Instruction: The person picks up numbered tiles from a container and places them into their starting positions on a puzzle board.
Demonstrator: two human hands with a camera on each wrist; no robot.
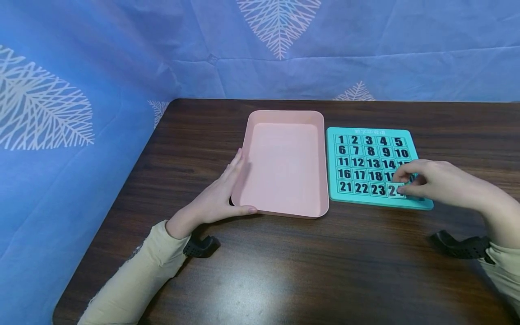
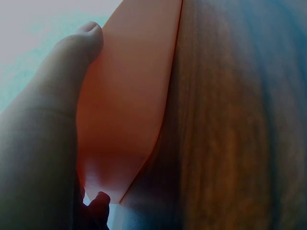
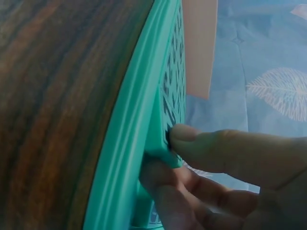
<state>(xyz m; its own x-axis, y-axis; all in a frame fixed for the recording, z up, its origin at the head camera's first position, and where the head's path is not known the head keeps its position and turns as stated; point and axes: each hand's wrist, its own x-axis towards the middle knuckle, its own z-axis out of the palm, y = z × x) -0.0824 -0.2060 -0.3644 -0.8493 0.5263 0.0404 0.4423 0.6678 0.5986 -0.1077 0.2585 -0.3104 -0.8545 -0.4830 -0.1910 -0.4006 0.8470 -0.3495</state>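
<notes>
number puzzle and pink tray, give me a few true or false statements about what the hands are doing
1. The left hand rests against the left side of the pink tray. True.
2. The pink tray holds several number tiles. False: nothing shows inside it.
3. The right hand pinches a tile in the bottom row of the teal number puzzle. True; the right wrist view shows a fingertip and thumb on the tile's edges.
4. The number puzzle lies to the left of the tray. False: it lies to the tray's right, close beside it on the dark wooden table.
5. Both hands are on the puzzle. False: only the right hand touches it.
</notes>
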